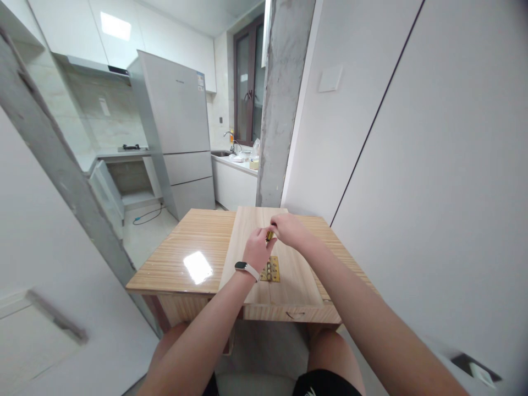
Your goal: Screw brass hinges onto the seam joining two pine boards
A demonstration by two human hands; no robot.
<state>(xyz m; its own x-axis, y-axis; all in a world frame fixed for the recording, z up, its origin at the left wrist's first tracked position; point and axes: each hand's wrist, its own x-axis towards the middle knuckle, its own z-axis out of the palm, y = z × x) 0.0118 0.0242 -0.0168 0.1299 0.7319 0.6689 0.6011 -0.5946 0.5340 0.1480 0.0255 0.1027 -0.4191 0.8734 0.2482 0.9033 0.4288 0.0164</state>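
Over the middle of a pale wooden board (297, 280), my left hand (258, 248) holds a small brass piece (269, 235) between thumb and fingers. My right hand (284, 226) meets it from the right, its fingers pinched at the top of the same piece; whatever else lies between those fingertips is too small to make out. Below my hands, a brass hinge (275, 269) lies flat on the board, partly covered by my left wrist, which wears a light-banded watch.
The board rests on a striped wooden table (206, 234) with a drawer (305, 314) at its front. A wall stands close on the right. Beyond the table are a grey refrigerator (179, 110), a concrete-edged doorway and a sink counter (235, 165).
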